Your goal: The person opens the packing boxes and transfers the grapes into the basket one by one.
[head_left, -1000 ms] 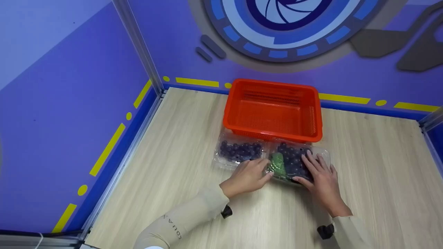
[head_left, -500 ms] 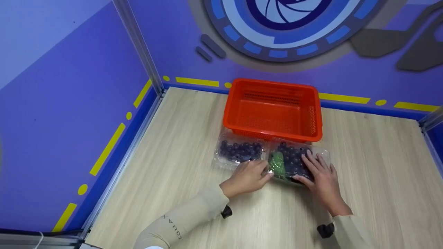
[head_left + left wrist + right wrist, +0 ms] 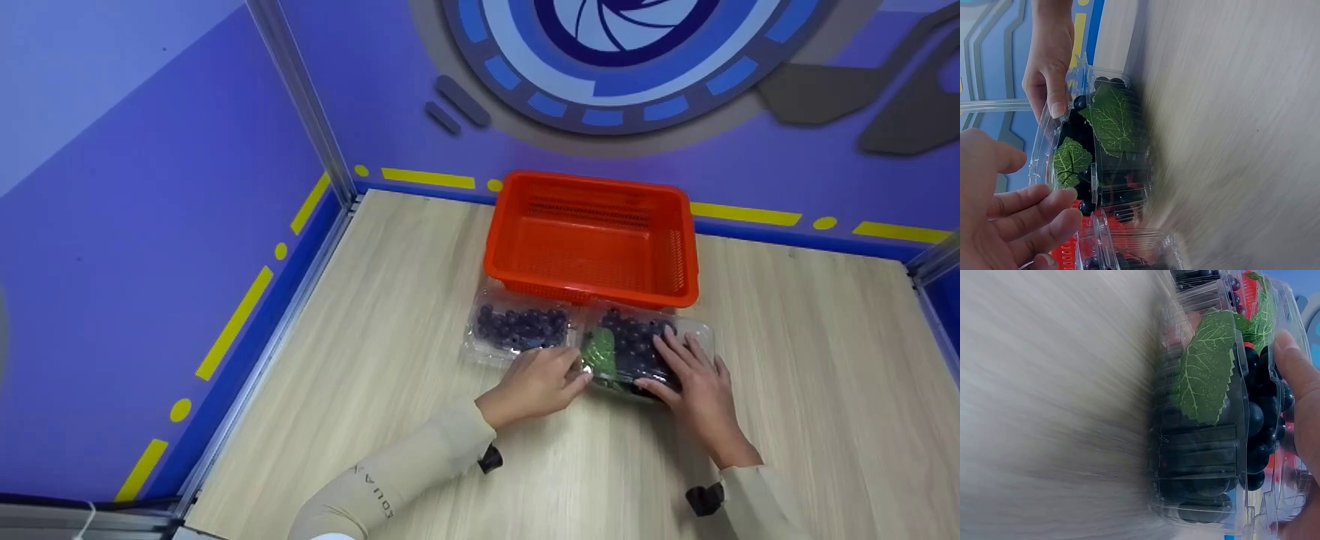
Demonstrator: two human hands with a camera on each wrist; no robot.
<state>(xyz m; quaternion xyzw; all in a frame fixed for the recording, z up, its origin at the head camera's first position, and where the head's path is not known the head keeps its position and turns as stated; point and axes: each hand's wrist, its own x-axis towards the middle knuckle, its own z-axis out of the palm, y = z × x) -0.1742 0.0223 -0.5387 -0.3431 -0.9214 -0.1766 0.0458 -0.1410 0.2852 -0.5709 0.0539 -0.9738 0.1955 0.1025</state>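
A clear plastic clamshell box (image 3: 699, 328) of dark grapes (image 3: 1255, 419) sits in front of the red basket. A green leaf (image 3: 1112, 121) shows through its side. Its lid (image 3: 1292, 304) stands slightly above the lower rim, leaving a gap. At the box's near left corner, my left hand (image 3: 534, 384) has its fingers and thumb curled around the lid edge; exact contact is partly hidden. My right hand (image 3: 701, 405) rests with spread fingers on the lid's right half, its thumb near the front edge. Left of it lies a second clear box (image 3: 475, 351) with dark grapes.
The red basket (image 3: 592, 288) stands behind both boxes, close to the back wall (image 3: 780, 180). A wooden table (image 3: 375, 300) lies under everything. The left wall (image 3: 165, 247) runs along the table's side.
Both hands stay in nearly the same place. Reflections over the green leaf shift slightly, as the lid near my left fingers moves a little.
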